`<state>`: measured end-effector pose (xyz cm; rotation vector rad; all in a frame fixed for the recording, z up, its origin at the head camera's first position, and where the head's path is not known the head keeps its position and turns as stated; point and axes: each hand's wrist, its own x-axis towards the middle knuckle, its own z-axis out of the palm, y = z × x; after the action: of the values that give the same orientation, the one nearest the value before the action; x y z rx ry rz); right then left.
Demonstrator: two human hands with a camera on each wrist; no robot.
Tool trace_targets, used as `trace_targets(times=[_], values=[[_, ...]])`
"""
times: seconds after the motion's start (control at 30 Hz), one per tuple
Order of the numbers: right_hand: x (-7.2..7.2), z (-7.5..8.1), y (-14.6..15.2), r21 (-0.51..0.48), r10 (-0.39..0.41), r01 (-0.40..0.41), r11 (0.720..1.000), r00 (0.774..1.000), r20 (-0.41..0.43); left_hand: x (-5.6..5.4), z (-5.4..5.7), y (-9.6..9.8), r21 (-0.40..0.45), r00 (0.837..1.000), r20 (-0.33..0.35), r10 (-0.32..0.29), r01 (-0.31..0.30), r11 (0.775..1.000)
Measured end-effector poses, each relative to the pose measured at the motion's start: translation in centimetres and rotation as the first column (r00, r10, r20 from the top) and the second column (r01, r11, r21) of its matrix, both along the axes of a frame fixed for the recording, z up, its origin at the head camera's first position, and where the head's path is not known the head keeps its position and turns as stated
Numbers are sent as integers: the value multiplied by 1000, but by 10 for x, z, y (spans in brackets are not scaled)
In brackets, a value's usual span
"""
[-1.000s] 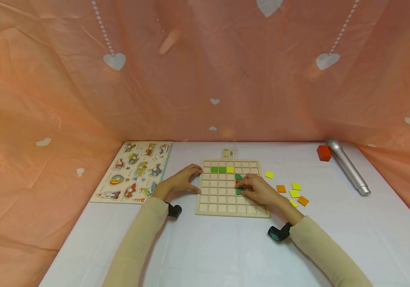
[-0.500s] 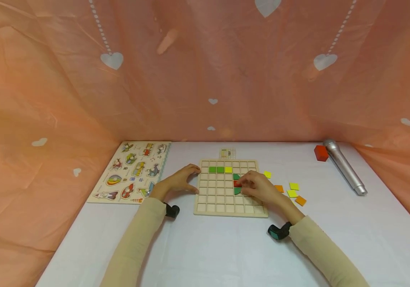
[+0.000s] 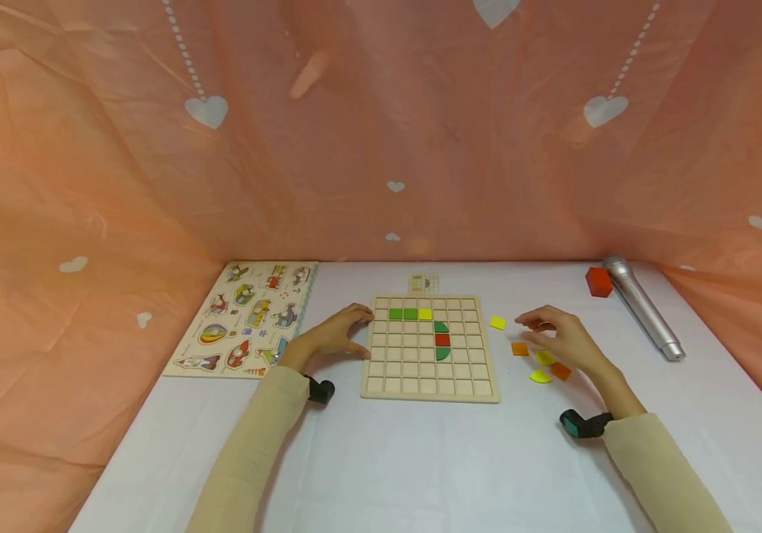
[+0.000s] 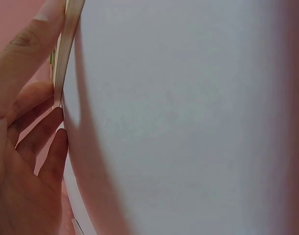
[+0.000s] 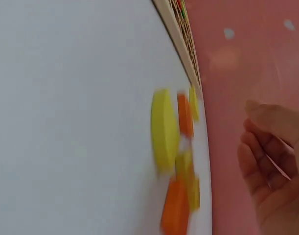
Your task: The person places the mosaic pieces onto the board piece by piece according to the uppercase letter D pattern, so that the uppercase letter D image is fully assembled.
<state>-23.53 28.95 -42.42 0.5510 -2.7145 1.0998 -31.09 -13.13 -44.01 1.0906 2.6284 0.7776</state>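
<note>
My left hand (image 3: pixel 334 334) rests its thumb and fingertips against the left edge of the wooden grid board (image 3: pixel 394 370), also seen at close range in the left wrist view. Set into the board are two green square tiles (image 3: pixel 403 314), a yellow square tile (image 3: pixel 425 314), and a red square tile (image 3: pixel 443 340) between two green rounded tiles (image 3: pixel 443 354). Right of the board, my right hand (image 3: pixel 563 339) hovers over loose tiles with thumb and fingers apart, holding nothing. Beneath or near it lie orange tiles (image 3: pixel 520 349), yellow square tiles (image 3: pixel 498 323) and a yellow rounded tile (image 3: pixel 540 376).
A picture puzzle board (image 3: pixel 241 318) lies to the left. Behind the grid board is a small patterned card (image 3: pixel 423 283). At the back right, a red block (image 3: pixel 598 283) sits beside a silver microphone (image 3: pixel 643 307). Pink fabric (image 3: pixel 381 148) hangs behind the table.
My right hand has left the red tile in the board and moved right, over the loose tiles. The red and green tiles now show fully. My left hand stays at the board's edge.
</note>
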Motion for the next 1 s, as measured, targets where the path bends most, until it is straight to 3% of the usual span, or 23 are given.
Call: trace_targets(times=[0.27, 0.47, 0.7, 1.0], values=[[28, -7, 21, 7, -8, 7, 1000, 999, 45, 1, -2, 0, 12, 1000, 14, -3, 3, 1000], [41, -18, 25, 72, 63, -61, 996, 998, -15, 1, 1, 0, 0, 1000, 11, 6, -6, 1000], [46, -25, 26, 122, 90, -85, 989, 995, -42, 1, 1, 0, 2, 1000, 19, 5, -5, 1000], [44, -21, 16, 120, 103, -100, 988, 995, -16, -1, -1, -1, 10, 1000, 3, 2, -3, 1000]])
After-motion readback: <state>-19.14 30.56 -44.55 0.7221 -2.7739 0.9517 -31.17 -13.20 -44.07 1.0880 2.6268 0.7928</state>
